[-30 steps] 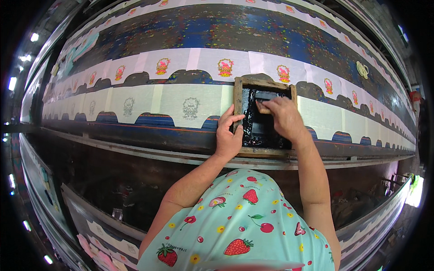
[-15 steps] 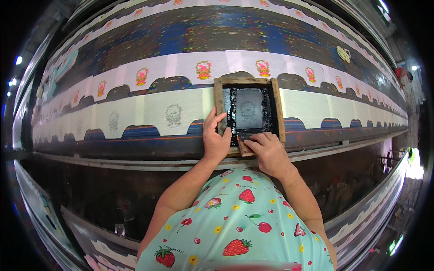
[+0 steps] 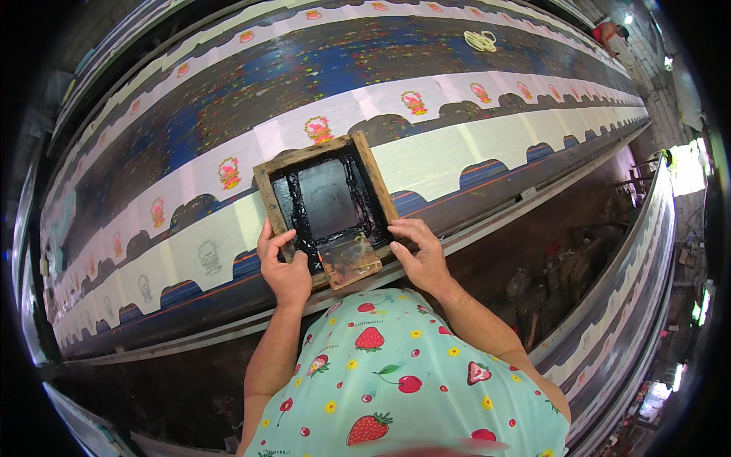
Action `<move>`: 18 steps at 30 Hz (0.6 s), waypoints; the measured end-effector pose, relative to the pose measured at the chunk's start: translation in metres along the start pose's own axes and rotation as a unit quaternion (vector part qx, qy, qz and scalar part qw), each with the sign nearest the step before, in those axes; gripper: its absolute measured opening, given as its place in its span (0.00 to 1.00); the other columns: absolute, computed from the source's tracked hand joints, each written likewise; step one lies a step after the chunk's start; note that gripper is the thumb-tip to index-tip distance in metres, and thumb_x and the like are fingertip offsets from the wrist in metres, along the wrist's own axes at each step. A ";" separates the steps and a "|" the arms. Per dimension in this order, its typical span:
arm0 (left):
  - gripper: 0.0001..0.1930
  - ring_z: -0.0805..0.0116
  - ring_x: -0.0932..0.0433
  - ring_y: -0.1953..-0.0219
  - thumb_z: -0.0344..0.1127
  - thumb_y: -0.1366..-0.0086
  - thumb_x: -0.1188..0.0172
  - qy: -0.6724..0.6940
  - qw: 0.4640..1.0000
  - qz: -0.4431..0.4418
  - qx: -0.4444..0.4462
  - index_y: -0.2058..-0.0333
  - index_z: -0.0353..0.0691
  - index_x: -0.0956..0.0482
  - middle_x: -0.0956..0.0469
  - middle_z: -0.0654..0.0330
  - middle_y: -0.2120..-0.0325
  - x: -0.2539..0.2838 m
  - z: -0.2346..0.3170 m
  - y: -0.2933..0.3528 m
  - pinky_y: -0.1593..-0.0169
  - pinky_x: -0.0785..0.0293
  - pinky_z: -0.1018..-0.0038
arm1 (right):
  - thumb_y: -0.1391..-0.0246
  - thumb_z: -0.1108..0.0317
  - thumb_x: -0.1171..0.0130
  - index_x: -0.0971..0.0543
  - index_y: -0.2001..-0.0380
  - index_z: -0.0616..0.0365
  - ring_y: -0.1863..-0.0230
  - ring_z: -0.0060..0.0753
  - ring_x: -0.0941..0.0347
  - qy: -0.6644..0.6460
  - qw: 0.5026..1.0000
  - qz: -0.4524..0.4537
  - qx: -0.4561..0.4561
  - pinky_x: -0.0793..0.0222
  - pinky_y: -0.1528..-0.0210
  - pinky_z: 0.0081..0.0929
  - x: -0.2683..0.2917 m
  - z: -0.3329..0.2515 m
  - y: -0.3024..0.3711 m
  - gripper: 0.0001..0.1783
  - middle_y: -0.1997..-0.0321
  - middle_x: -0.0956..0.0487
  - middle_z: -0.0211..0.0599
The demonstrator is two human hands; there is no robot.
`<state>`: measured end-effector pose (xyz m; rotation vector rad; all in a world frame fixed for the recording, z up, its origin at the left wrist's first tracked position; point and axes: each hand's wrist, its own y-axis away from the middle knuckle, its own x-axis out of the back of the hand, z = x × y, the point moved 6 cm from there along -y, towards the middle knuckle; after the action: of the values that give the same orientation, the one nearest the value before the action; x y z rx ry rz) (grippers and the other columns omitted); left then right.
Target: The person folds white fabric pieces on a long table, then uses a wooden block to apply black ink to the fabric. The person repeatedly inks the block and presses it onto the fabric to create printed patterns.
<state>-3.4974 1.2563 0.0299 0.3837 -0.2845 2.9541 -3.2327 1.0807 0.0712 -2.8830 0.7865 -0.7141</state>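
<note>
A wooden-framed printing screen (image 3: 373, 171) lies at an angle over the pale cloth strip, its inside smeared with wet black ink around a dark grey mesh (image 3: 326, 196). My left hand (image 3: 286, 268) grips its left side near the lower corner, thumb inside the rim. At the lower right side, my right hand (image 3: 423, 257) holds the frame, fingers along the wood and thumb at the inner edge. A flat, ink-stained squeegee (image 3: 350, 261) rests untouched across the near end of the screen. A grey outline print (image 3: 209, 257) shows on the cloth to the left.
Cloth pieces (image 3: 426, 152) with scalloped edges run along a long table, and a farther row carries pink and yellow prints (image 3: 230, 174). A coiled cream rope (image 3: 480, 40) lies farther back. The table's near rail (image 3: 487, 234) passes before me. Another person (image 3: 608, 33) is at the far right.
My right hand has let go of the squeegee and taken hold of the screen's right side. The squeegee now lies flat. The view has turned, and the frame appears tilted leftward.
</note>
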 end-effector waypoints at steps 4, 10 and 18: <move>0.22 0.42 0.30 0.20 0.13 0.45 0.35 0.026 1.000 0.007 -0.010 0.52 0.38 0.11 0.28 0.38 0.23 -0.062 0.021 0.012 0.19 0.35 0.55 | 0.36 0.75 0.27 0.11 0.42 0.59 0.30 0.52 0.20 0.020 1.000 0.015 0.015 0.28 0.24 0.47 0.056 0.023 -0.006 0.19 0.36 0.13 0.48; 0.22 0.41 0.30 0.20 0.14 0.44 0.34 0.024 1.000 -0.006 -0.008 0.51 0.39 0.11 0.29 0.38 0.22 -0.163 0.042 0.027 0.19 0.35 0.55 | 0.38 0.76 0.27 0.10 0.43 0.58 0.26 0.55 0.23 0.028 0.999 0.033 0.017 0.31 0.22 0.49 0.146 0.064 -0.014 0.19 0.36 0.12 0.46; 0.22 0.41 0.32 0.19 0.13 0.44 0.35 0.023 1.000 -0.005 -0.006 0.52 0.40 0.11 0.30 0.39 0.22 -0.237 0.059 0.042 0.20 0.35 0.55 | 0.38 0.76 0.28 0.10 0.44 0.59 0.27 0.57 0.22 0.049 0.998 0.006 0.034 0.30 0.22 0.52 0.214 0.097 -0.031 0.18 0.36 0.12 0.47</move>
<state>-3.2640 1.1742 0.0159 0.3157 -0.2927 2.9466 -3.0117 0.9962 0.0800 -2.7997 0.7742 -0.8677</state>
